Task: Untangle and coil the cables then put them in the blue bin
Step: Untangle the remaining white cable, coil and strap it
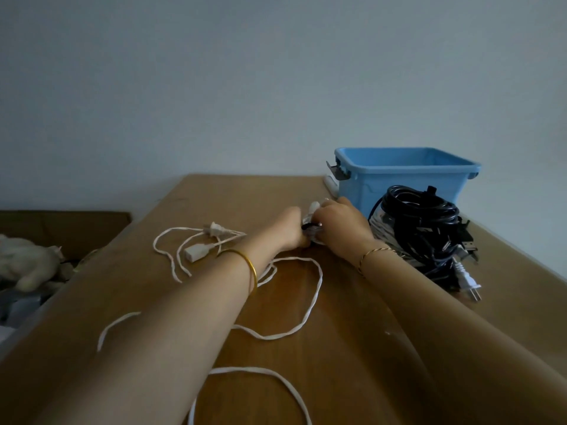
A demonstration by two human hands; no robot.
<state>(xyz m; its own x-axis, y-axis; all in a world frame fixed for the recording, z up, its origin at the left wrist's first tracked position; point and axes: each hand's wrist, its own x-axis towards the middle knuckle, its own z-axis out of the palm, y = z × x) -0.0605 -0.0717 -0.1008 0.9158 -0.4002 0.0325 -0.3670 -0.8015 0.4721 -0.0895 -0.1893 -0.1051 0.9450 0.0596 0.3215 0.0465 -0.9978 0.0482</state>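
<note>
A long white cable (313, 305) lies in loose loops across the wooden table (352, 378), with its plug (214, 230) and socket end (194, 252) at the left. My left hand (290, 227) and my right hand (339, 220) meet at the table's middle, both gripping a small white bundle of cable (313, 223) with a dark tie on it. The blue bin (405, 176) stands behind at the back right. A pile of black cables (423, 225) with a white plug (466, 279) sits in front of the bin.
A wall rises right behind the table. To the left, below the table edge, lie a cardboard box (70, 228) and a pale soft toy (27, 262). A small white object (331, 182) lies beside the bin's latch.
</note>
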